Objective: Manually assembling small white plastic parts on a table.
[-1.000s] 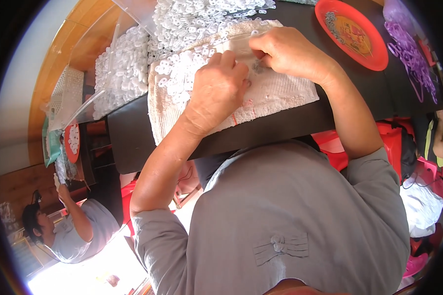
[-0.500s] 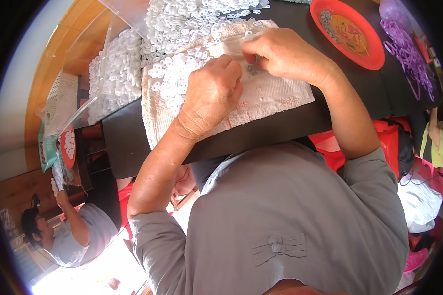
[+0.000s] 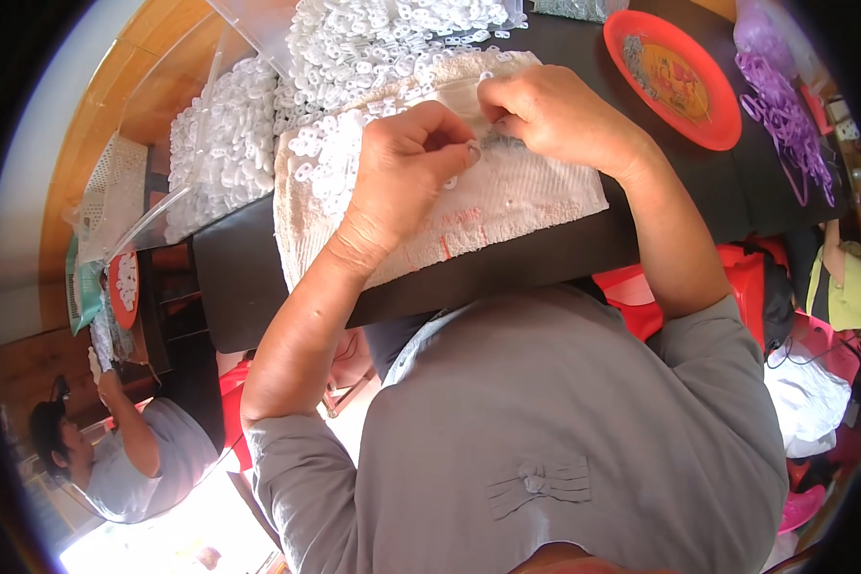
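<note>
My left hand point(image 3: 402, 167) is over a beige towel point(image 3: 536, 196), thumb and forefinger pinched on a small curved grey piece point(image 3: 474, 148) like a metal ring or hook. To its right, my right hand point(image 3: 560, 120) has its fingers bent down close to the cloth, thumb and forefinger together; whatever they hold is hidden. Small grey pieces point(image 3: 503, 141) lie on the towel just under those fingertips. White plastic pieces with holes point(image 3: 330, 143) are scattered over the towel's left part, beside my left hand.
A large heap of white pieces point(image 3: 354, 48) lies at the back, more in a clear bin point(image 3: 225, 143) at left. On the dark table point(image 3: 660, 201) stands a red oval plate point(image 3: 727, 115) with small grey pieces; purple strips point(image 3: 784, 124) hang beyond. Another person point(image 3: 143, 440) sits at lower left.
My left hand's thumb and forefinger have come into view, pinching the small grey piece. The right hand has shifted slightly, staying over the small grey pieces on the towel.
</note>
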### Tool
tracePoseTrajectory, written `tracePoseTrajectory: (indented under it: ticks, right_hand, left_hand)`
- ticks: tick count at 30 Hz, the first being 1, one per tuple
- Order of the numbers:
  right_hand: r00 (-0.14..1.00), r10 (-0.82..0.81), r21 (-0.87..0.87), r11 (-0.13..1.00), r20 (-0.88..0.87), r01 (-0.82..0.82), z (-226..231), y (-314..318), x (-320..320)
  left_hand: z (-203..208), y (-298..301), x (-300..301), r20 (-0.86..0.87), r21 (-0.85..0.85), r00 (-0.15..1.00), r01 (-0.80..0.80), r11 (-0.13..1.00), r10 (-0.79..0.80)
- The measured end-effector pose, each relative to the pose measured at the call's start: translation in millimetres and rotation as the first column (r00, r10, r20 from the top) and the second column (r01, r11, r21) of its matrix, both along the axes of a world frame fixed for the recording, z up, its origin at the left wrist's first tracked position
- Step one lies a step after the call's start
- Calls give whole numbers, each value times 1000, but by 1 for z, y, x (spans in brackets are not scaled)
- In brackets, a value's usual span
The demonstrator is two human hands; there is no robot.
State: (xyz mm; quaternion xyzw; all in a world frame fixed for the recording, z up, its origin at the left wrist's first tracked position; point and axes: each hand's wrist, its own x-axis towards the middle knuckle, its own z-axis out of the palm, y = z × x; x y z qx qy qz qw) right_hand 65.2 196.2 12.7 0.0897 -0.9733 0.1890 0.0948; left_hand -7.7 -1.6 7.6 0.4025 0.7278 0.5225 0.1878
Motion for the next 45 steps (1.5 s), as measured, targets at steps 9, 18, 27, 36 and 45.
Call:
tracePoseTrajectory:
  ticks: [9,18,27,36,45]
  right_hand:
    - [976,61,-699,707,209,106,11,-7,0]
    - [894,186,-861,404,408,309,11,-14,-3]
    - [882,192,-885,286,430,368,8,-18,-4]
    - [980,-128,-261,962,-155,84,1,0,-2]
    - [997,77,52,996,-6,-77,-5,-5,3]
  left_hand:
    - [4,10,0,649,219,758,-261,940,59]
    - [-13,5,5,416,311,896,-299,902,154]
    - [-12,5,7,360,313,916,-296,902,175]
    - [-14,2,-5,468,270,862,-348,898,194]
    - [-4,-1,-2,520,253,844,-300,920,132]
